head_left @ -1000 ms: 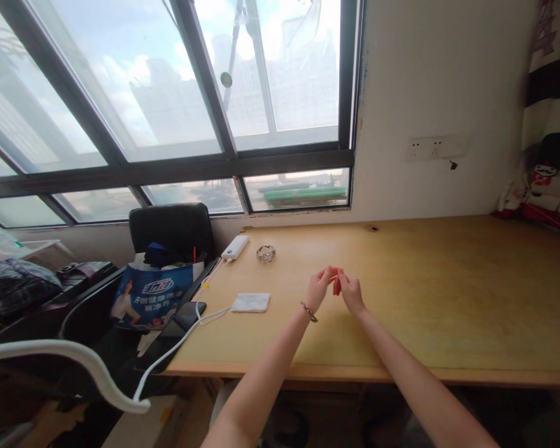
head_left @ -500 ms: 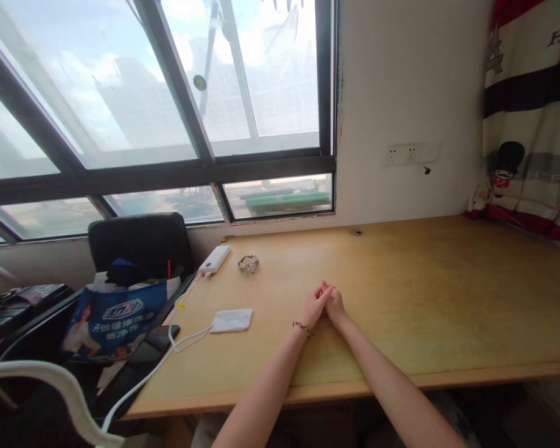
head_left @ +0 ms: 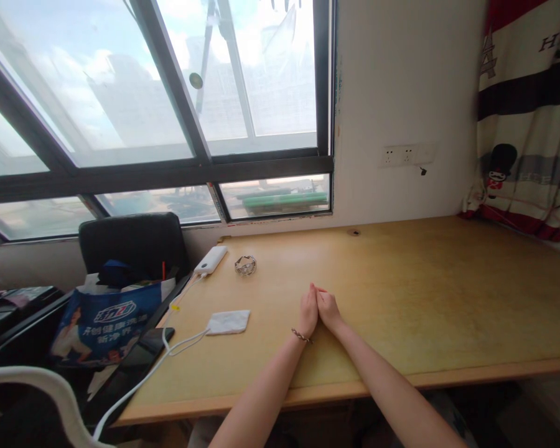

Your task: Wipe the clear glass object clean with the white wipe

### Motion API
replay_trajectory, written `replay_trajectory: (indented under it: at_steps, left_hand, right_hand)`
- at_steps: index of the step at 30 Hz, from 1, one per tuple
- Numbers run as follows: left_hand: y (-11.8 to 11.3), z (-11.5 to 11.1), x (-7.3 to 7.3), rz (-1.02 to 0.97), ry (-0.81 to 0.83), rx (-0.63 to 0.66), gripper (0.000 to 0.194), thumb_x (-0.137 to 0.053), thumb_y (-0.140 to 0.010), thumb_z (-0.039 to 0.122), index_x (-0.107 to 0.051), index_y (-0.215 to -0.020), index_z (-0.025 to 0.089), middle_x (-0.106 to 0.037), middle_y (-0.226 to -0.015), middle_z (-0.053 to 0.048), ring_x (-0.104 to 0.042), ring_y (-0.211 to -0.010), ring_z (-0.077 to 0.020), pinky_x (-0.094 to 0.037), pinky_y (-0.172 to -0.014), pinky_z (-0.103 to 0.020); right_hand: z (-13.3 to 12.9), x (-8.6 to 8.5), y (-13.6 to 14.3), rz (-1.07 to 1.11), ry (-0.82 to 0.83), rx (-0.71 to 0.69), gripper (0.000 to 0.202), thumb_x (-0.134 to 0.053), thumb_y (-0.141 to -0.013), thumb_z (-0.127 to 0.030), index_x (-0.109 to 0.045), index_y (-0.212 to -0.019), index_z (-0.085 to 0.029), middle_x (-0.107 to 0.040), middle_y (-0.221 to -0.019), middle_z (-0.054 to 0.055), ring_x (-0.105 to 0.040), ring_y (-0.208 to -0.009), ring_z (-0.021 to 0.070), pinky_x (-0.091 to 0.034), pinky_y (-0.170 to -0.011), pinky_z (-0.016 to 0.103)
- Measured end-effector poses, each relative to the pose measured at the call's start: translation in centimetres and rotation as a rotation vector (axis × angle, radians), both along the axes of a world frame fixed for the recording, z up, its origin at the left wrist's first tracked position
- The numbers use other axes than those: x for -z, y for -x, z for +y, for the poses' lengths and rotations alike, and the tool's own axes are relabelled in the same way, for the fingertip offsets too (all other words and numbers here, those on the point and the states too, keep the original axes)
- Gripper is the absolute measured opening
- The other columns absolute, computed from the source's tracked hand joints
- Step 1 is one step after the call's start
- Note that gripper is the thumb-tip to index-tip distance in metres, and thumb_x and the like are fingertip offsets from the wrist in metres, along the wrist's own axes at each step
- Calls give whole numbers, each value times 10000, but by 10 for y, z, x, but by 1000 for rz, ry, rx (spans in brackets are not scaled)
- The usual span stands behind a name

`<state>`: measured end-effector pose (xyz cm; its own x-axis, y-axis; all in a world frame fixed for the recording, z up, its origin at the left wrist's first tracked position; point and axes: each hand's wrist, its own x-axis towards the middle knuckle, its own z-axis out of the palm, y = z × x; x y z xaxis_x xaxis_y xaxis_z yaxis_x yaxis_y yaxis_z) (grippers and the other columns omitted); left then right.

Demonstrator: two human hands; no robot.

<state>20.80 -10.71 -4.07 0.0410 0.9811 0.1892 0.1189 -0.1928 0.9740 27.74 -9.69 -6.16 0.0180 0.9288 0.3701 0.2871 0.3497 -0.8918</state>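
Both hands pressed together on desk point(head_left: 424, 298): left hand point(head_left: 307, 311), right hand point(head_left: 327, 309); fingers closed, empty.

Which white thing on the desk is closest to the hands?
The white folded cloth, lying flat just left of the left hand. The white power bank sits farther back near the window, and the white cable trails off the desk's left edge.

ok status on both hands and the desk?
Left hand and right hand pressed together, resting on the desk; nothing visible held. Nearest: white cloth, silver bracelet, power bank. Nothing between the hands and them.
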Motion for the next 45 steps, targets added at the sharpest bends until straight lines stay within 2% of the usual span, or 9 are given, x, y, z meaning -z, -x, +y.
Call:
replay_trajectory:
  at_steps: [3,7,13,23,45]
  left_hand:
    - [0,-1,-1,48,-32,-36,555,-195,-835,517,-618,-750,168,-631,-705,-54,-579,-734,-164,-443,-732,-299]
    - [1,5,9,144,-58,-120,475,-228,-844,472,-576,-725,170,-608,-701,-72,-557,-682,-168,-429,-667,-296]
    - [3,13,21,267,-67,-142,351,-273,-853,346,-518,-681,164,-569,-664,-53,-512,-616,-141,-390,-596,-252]
    - [4,15,17,301,-56,-143,315,-294,-835,289,-481,-617,159,-541,-610,-32,-471,-567,-123,-344,-553,-228]
    - [4,15,17,315,-57,-141,310,-300,-832,291,-456,-597,163,-524,-587,-20,-447,-552,-117,-315,-535,-224]
  right_hand:
    - [-3,-1,0,-24,0,-11,471,-261,-850,-401,-623,-679,-153,-660,-755,100,-603,-715,180,-450,-680,276]
    - [-5,-3,0,-53,13,43,419,-252,-855,-368,-595,-744,-155,-644,-717,88,-582,-636,164,-421,-600,241]
    - [0,-1,-1,-181,56,142,361,-245,-843,-325,-522,-669,-169,-589,-621,58,-527,-559,144,-358,-526,223]
    - [5,6,-1,-256,42,175,323,-248,-835,-295,-467,-630,-177,-546,-567,36,-484,-506,127,-289,-476,225]
    - [5,4,-2,-257,28,167,317,-238,-837,-292,-440,-617,-183,-547,-571,39,-486,-517,132,-289,-498,232]
